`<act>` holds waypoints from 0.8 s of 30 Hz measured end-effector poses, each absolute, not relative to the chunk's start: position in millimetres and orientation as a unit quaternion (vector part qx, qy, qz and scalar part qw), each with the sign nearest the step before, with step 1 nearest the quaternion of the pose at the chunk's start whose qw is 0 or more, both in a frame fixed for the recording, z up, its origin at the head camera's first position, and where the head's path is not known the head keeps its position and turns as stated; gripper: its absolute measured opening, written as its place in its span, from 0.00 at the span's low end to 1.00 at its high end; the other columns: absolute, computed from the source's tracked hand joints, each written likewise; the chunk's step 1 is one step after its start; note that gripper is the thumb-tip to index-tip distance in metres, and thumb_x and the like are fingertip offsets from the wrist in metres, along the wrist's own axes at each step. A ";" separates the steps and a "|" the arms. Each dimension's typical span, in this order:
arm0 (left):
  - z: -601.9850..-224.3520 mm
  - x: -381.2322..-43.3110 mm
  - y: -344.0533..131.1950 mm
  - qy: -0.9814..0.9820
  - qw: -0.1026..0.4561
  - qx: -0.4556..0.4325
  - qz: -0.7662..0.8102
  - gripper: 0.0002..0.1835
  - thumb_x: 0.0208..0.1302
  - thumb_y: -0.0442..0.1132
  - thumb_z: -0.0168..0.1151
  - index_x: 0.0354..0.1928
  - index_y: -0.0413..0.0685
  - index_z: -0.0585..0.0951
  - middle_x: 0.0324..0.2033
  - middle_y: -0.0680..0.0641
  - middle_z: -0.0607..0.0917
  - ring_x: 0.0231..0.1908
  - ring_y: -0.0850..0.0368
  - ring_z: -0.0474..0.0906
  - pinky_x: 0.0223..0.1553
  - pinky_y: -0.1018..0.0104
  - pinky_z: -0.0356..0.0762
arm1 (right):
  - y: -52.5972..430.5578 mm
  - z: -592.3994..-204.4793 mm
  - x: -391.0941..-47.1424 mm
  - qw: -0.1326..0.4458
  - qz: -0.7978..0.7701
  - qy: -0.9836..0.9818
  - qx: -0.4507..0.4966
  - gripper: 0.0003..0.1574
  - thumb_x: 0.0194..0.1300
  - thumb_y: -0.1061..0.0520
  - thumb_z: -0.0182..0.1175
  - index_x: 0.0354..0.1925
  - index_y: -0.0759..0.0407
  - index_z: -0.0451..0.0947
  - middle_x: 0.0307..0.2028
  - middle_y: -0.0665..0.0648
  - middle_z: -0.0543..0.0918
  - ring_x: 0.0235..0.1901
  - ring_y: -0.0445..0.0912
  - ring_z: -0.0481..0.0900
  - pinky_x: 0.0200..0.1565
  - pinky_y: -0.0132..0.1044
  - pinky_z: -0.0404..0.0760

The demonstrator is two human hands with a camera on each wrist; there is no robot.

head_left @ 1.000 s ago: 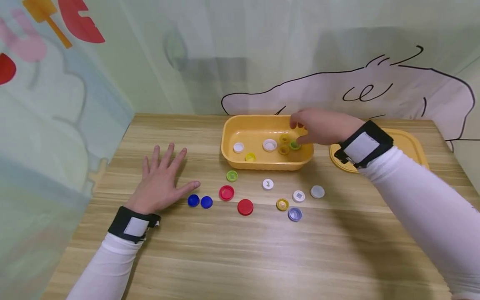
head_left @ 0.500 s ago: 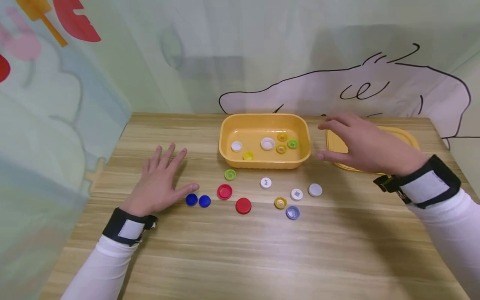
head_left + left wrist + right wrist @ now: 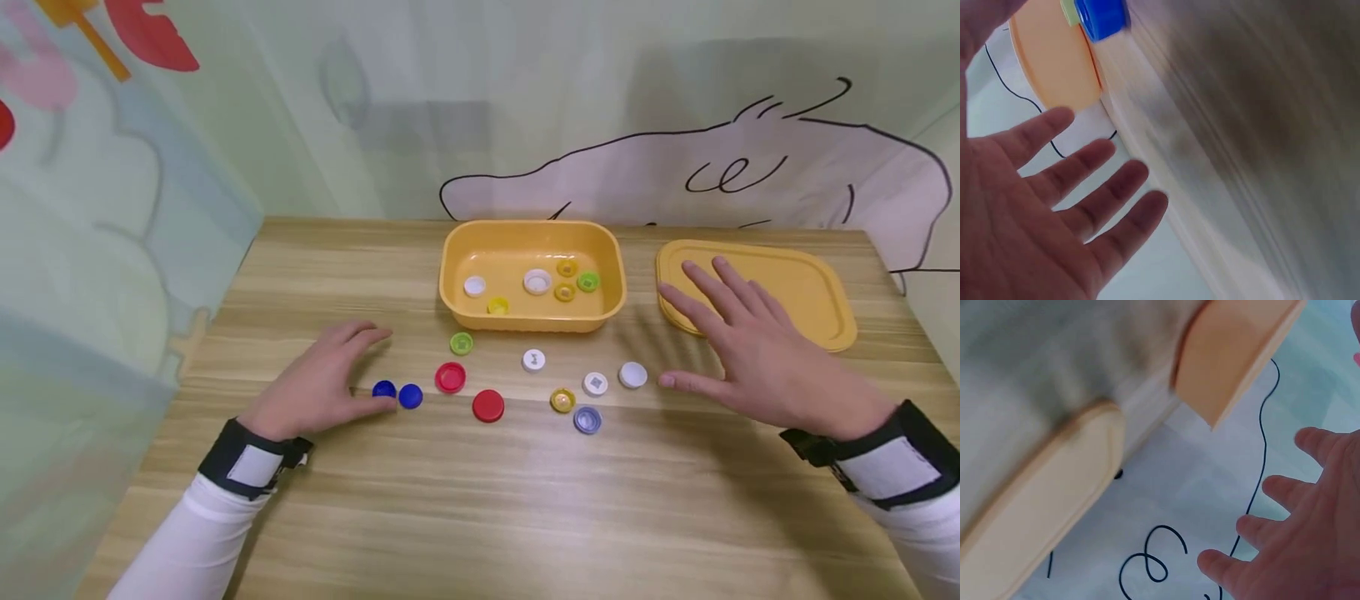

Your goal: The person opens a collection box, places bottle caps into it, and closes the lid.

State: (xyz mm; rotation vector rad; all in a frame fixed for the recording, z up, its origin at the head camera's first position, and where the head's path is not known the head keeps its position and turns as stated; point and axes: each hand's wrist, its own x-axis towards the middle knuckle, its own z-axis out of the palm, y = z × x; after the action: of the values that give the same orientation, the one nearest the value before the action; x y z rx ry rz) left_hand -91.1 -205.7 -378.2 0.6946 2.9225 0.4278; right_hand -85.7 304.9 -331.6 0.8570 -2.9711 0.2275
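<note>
Two blue bottle caps lie at the left of a scatter of caps; the left hand [image 3: 318, 383] is beside them, its thumb overlapping the edge of the left blue cap [image 3: 384, 390]. The other blue cap [image 3: 411, 396] lies just to its right. In the left wrist view the fingers [image 3: 1129, 181] are spread, nothing between them, with blue [image 3: 1102, 17] at the top edge. The right hand [image 3: 765, 358] hovers with fingers apart, partly over the yellow lid [image 3: 810, 292], holding nothing. A yellow box [image 3: 525, 323] at the back holds several white, yellow and green caps.
On the wooden table [image 3: 465, 500] lie a green cap [image 3: 461, 342], two red caps, the right one [image 3: 488, 406], a gold cap [image 3: 562, 400], a pale blue cap [image 3: 587, 419] and several white caps, one [image 3: 633, 375] near the right thumb. A printed curtain [image 3: 375, 150] stands behind.
The right hand has left the yellow box and moved right and toward the person, uncovering the lid. The left hand's spread fingers have bent inward, its thumb now overlapping a blue cap.
</note>
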 end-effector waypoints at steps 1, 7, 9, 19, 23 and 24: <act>-377.8 -91.1 -204.1 0.960 0.062 0.233 0.142 0.49 0.49 0.68 0.71 0.69 0.48 0.72 0.63 0.45 0.72 0.62 0.46 0.68 0.62 0.48 0.69 | 305.3 -333.8 -82.6 0.019 0.072 -0.959 0.275 0.65 0.56 0.27 0.64 0.81 0.45 0.46 0.79 0.60 0.42 0.76 0.59 0.31 0.69 0.65 0.36; -377.3 -90.0 -198.3 0.956 0.093 0.240 0.142 0.38 0.50 0.60 0.75 0.61 0.49 0.79 0.52 0.51 0.78 0.53 0.54 0.73 0.57 0.55 0.73 | 308.5 -345.2 -69.6 0.016 0.067 -0.961 0.269 0.67 0.55 0.26 0.64 0.81 0.45 0.45 0.79 0.60 0.41 0.76 0.58 0.30 0.70 0.62 0.35; -377.6 -89.4 -197.0 0.955 0.102 0.241 0.139 0.35 0.51 0.58 0.75 0.59 0.50 0.80 0.49 0.52 0.79 0.49 0.56 0.74 0.55 0.57 0.74 | 309.4 -347.7 -67.4 0.019 0.066 -0.961 0.269 0.67 0.55 0.26 0.64 0.81 0.44 0.45 0.79 0.60 0.42 0.76 0.58 0.30 0.70 0.61 0.35; -378.8 -89.1 -194.6 0.949 0.134 0.248 0.144 0.20 0.56 0.49 0.75 0.49 0.51 0.84 0.38 0.57 0.80 0.36 0.60 0.74 0.41 0.66 0.76 | 308.0 -362.5 -59.3 0.021 0.060 -0.957 0.283 0.65 0.56 0.23 0.61 0.80 0.46 0.49 0.79 0.58 0.42 0.76 0.57 0.30 0.71 0.60 0.36; -379.4 -88.9 -195.9 0.948 0.142 0.244 0.147 0.18 0.56 0.47 0.74 0.47 0.52 0.84 0.37 0.57 0.80 0.35 0.60 0.74 0.40 0.67 0.76 | 308.5 -368.6 -56.4 0.018 0.057 -0.958 0.281 0.65 0.56 0.23 0.61 0.80 0.47 0.48 0.79 0.56 0.41 0.76 0.56 0.30 0.71 0.59 0.34; -379.3 -89.0 -196.3 0.948 0.141 0.245 0.148 0.17 0.56 0.47 0.74 0.47 0.52 0.84 0.37 0.58 0.80 0.35 0.60 0.74 0.40 0.67 0.76 | 308.7 -369.5 -55.7 0.020 0.058 -0.958 0.281 0.65 0.56 0.23 0.61 0.80 0.47 0.49 0.79 0.57 0.41 0.76 0.57 0.30 0.71 0.59 0.34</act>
State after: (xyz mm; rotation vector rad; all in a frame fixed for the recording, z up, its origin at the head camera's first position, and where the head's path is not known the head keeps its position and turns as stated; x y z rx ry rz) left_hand -89.0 -196.3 -379.3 0.7078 2.7371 0.4282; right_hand -55.7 308.7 -369.5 0.8729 -2.9714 0.1797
